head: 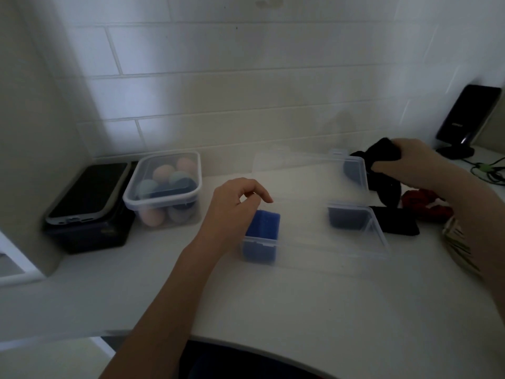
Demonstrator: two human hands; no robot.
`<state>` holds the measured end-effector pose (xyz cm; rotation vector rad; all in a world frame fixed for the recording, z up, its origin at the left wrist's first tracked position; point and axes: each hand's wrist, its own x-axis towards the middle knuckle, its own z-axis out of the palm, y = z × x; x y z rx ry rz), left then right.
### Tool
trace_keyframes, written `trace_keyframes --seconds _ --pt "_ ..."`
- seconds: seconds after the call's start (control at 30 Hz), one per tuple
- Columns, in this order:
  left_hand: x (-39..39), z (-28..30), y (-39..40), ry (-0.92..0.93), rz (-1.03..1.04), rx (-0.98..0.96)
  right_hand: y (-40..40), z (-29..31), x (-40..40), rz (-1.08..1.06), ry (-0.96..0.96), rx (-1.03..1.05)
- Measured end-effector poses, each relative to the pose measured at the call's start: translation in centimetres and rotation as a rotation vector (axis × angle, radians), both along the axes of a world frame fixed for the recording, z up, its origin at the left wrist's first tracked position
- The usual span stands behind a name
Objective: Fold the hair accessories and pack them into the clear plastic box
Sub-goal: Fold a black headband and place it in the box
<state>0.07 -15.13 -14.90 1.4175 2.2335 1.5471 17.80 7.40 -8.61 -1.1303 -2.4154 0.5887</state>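
A clear plastic box (352, 243) lies open on the white counter, its lid (308, 173) leaning back toward the wall. A folded blue accessory (263, 227) stands in the box's left end, and a dark one (347, 218) sits in the right end. My left hand (235, 206) hovers just above and left of the blue piece, fingers loosely curled and holding nothing. My right hand (410, 162) grips a black fabric accessory (382, 157) above the counter behind the box's right side. A red scrunchie (422, 203) and a flat black piece (399, 221) lie to the right of the box.
A lidded clear tub of coloured sponges (164, 187) stands at the back left, next to a dark box with a phone on top (87, 195). A black device on a stand (464, 119) and cables (489, 170) occupy the back right corner. A tiled wall is behind.
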Motion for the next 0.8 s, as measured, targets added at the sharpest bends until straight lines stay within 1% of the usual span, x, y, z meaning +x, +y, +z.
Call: trace_keyframes --seconds 0.07,0.13,0.2,0.3,0.37,0.43,0.5,0.53,0.6,0.67,0.77,0.8 --pt "0.1 0.1 0.0 -0.003 -0.003 -0.001 -0.6 0.8 -0.1 -0.012 0.091 -0.041" --pt "0.2 0.2 0.0 -0.001 0.000 -0.007 -1.3 1.7 -0.3 -0.012 0.159 -0.026" --pt "0.2 0.3 0.0 0.003 0.004 -0.004 -2.4 2.4 -0.6 0.017 0.229 -0.052" --pt "0.4 0.5 0.0 0.030 -0.011 -0.011 -4.4 3.2 -1.5 0.079 0.274 -0.132" --pt "0.4 0.7 0.0 0.086 -0.037 -0.046 -5.6 3.3 -2.2 0.117 0.266 -0.170" --pt "0.0 1.3 0.0 0.184 -0.066 -0.098 -6.7 3.2 -2.7 0.160 0.277 -0.223" --pt "0.0 2.4 0.2 0.252 -0.084 -0.097 -7.4 2.8 -3.2 0.217 0.306 -0.297" --pt "0.2 3.2 0.4 0.230 -0.105 -0.061 -7.7 2.5 -3.4 0.235 0.320 -0.342" --pt "0.8 4.5 1.4 0.122 -0.176 0.001 -8.2 2.0 -3.9 0.255 0.343 -0.447" --pt "1.6 5.2 2.6 0.041 -0.249 -0.008 -8.6 1.7 -4.2 0.288 0.380 -0.598" --pt "2.1 4.2 4.2 -0.033 -0.298 -0.010 -8.5 1.6 -4.0 0.374 0.467 -0.867" --pt "2.1 3.8 4.5 -0.061 -0.303 0.005 -8.3 1.6 -3.9 0.411 0.474 -0.915"
